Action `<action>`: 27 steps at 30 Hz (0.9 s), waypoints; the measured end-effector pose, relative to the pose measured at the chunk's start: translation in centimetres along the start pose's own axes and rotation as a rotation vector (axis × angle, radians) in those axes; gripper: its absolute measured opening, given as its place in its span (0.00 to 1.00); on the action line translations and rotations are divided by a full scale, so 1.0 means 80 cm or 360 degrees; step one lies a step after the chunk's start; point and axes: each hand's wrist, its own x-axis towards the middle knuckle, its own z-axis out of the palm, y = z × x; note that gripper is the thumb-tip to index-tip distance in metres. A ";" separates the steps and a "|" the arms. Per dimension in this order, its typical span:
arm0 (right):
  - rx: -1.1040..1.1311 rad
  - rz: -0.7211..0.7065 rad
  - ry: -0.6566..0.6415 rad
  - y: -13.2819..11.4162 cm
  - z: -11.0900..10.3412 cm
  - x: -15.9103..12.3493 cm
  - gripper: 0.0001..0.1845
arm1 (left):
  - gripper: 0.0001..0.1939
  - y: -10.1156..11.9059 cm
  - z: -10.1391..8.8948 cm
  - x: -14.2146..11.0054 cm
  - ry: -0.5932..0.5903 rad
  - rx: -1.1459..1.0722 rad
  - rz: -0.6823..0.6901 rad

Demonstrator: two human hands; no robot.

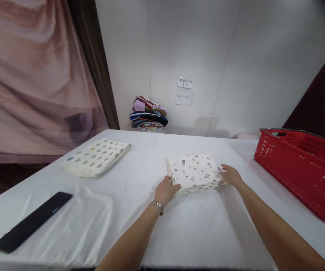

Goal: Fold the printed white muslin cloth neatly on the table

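A folded white cloth (194, 171) with small printed figures lies on the white table, its layers showing along the front edge. My left hand (165, 190) grips its near left corner, thumb on top and fingers tucked along the side. At the opposite edge, my right hand (231, 175) holds the cloth's right side, with some of its fingertips hidden beneath or behind the layers. A bracelet circles my left wrist. Further left rests a second folded cloth (98, 156), cream with rows of grey-green shapes, touched by neither hand.
To the right stands a red plastic basket (298, 169) with a metal handle. A flat black strip (34, 222) lies at the front left of the table (139, 150). Behind the table's far edge is a stack of folded fabrics (148, 114), near paper signs (183, 97) on the wall.
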 end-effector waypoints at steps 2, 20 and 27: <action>-0.0148 -0.0306 0.0099 -0.025 0.015 -0.018 0.23 | 0.28 0.000 0.003 -0.003 0.0045 -0.0038 -0.0024; -0.0156 -0.1030 -0.0533 -0.180 0.117 -0.133 0.22 | 0.18 -0.014 0.001 0.000 0.0175 -0.0202 0.0075; 0.0263 -0.0689 -0.0502 -0.194 0.116 -0.087 0.16 | 0.18 -0.005 -0.012 0.038 0.0101 -0.0350 0.0048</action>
